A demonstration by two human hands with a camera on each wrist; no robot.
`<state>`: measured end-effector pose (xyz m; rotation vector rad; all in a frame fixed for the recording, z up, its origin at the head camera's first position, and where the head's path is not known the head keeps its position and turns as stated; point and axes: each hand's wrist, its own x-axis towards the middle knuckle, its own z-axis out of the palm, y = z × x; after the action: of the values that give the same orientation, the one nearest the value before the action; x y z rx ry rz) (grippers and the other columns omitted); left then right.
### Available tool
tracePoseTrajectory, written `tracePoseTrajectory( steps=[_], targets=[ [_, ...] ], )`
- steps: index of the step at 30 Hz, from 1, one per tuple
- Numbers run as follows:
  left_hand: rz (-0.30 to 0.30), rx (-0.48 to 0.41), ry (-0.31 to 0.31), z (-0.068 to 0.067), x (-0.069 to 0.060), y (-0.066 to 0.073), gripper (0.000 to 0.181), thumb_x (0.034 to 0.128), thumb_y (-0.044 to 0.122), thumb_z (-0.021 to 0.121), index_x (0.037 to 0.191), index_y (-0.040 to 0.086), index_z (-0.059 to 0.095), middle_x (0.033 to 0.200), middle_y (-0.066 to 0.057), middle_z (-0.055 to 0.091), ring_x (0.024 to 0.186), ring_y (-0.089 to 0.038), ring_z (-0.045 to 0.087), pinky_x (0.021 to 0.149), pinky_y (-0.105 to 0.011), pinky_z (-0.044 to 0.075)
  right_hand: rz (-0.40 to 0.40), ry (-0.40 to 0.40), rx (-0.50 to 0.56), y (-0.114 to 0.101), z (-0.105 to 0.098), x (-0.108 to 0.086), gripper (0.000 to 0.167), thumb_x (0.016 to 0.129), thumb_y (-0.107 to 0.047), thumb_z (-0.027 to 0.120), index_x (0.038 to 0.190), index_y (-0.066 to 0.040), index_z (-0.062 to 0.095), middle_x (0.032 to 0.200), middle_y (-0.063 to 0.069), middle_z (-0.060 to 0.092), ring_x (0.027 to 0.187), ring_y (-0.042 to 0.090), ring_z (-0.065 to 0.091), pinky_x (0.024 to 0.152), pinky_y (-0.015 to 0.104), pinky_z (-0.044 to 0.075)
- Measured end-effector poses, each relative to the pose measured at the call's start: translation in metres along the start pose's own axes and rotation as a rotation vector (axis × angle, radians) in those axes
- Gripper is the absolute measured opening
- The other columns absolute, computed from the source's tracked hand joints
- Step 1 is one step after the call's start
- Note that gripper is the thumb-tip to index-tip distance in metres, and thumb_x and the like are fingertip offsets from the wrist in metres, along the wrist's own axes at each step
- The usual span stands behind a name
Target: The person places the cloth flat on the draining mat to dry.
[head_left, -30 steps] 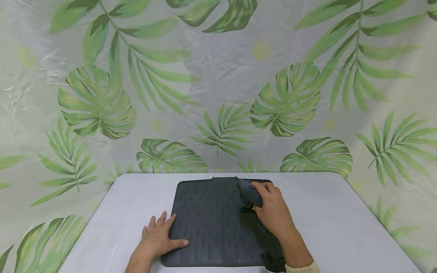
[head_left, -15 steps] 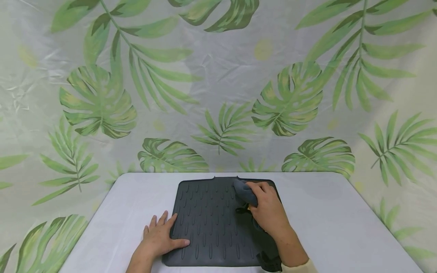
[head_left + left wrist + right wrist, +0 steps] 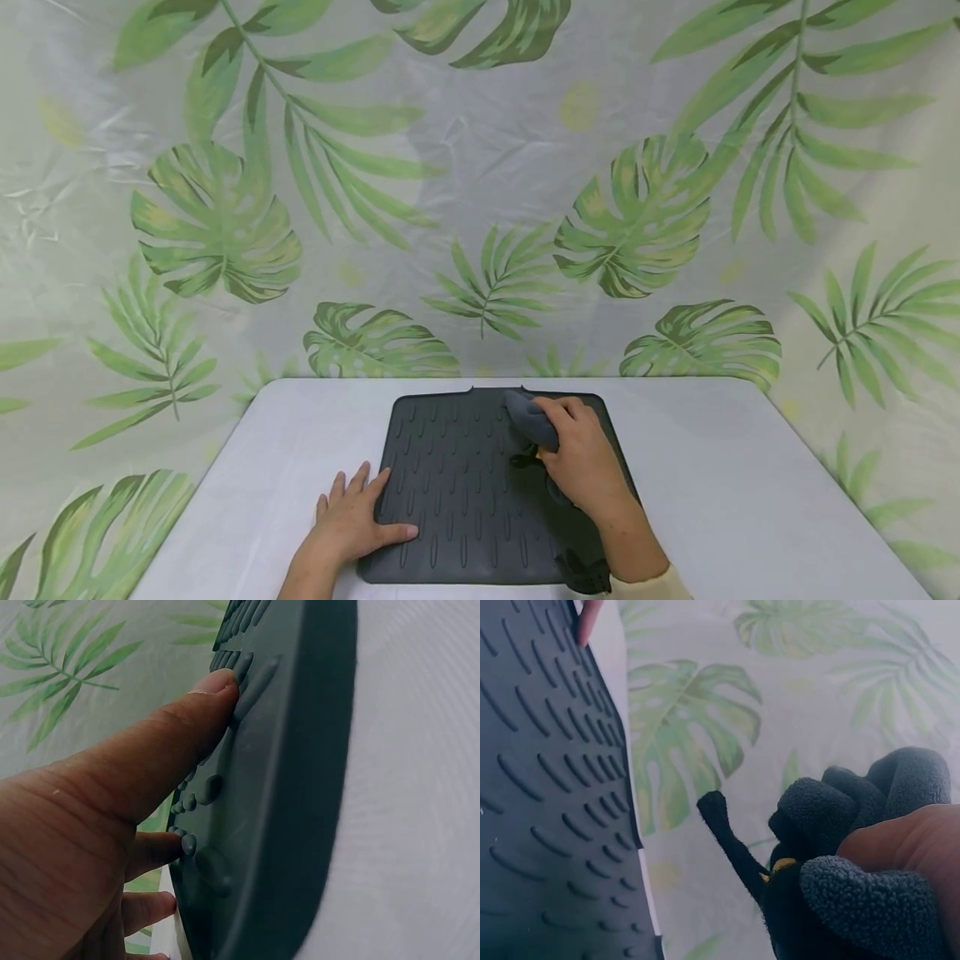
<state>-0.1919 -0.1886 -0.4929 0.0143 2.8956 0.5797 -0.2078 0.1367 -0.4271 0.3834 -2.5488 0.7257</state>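
A dark grey ridged mat (image 3: 457, 500) lies on the white table. My left hand (image 3: 348, 521) rests at its left edge with fingers spread, the thumb on the ridged surface; the left wrist view shows the thumb (image 3: 172, 739) on the mat (image 3: 262, 780) near its raised rim. Over the mat's upper right part, my right hand (image 3: 588, 467) grips a bunched grey cloth (image 3: 531, 419). In the right wrist view the fuzzy cloth (image 3: 870, 900) bulges around the hand (image 3: 915, 840), and a black strip (image 3: 731, 840) sticks out from it beside a bit of yellow.
The white table (image 3: 720, 492) extends on both sides of the mat. Behind it hangs a pale backdrop (image 3: 495, 183) printed with green leaves. A black strap-like piece (image 3: 583, 573) lies by the right forearm at the mat's lower right.
My right hand has moved to the left across the mat's upper part with the cloth, uncovering more of the mat's right edge. The left hand has stayed in place.
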Motion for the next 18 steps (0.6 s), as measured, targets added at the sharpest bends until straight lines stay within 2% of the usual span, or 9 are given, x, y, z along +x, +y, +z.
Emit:
tracePoseTrajectory(
  steps=[9, 18],
  targets=[
    [0.002, -0.002, 0.003, -0.002, 0.001, 0.0, 0.111, 0.0661, 0.071, 0.083, 0.152, 0.009, 0.048, 0.162, -0.03, 0.032, 0.147, -0.066, 0.018, 0.112, -0.082, 0.018, 0.034, -0.003, 0.013, -0.004, 0.001, 0.002, 0.066, 0.078, 0.003, 0.084, 0.137, -0.015, 0.062, 0.123, 0.015, 0.062, 0.114, 0.037, 0.059, 0.091, 0.054, 0.055],
    [0.015, -0.016, 0.006, 0.0, 0.0, -0.002, 0.111, 0.066, 0.07, 0.083, 0.152, 0.008, 0.049, 0.162, -0.03, 0.032, 0.147, -0.065, 0.019, 0.111, -0.083, 0.018, -0.016, -0.016, 0.029, -0.004, 0.012, -0.002, 0.067, 0.075, 0.005, 0.085, 0.135, -0.015, 0.063, 0.12, 0.014, 0.062, 0.111, 0.036, 0.06, 0.089, 0.054, 0.056]
  ],
)
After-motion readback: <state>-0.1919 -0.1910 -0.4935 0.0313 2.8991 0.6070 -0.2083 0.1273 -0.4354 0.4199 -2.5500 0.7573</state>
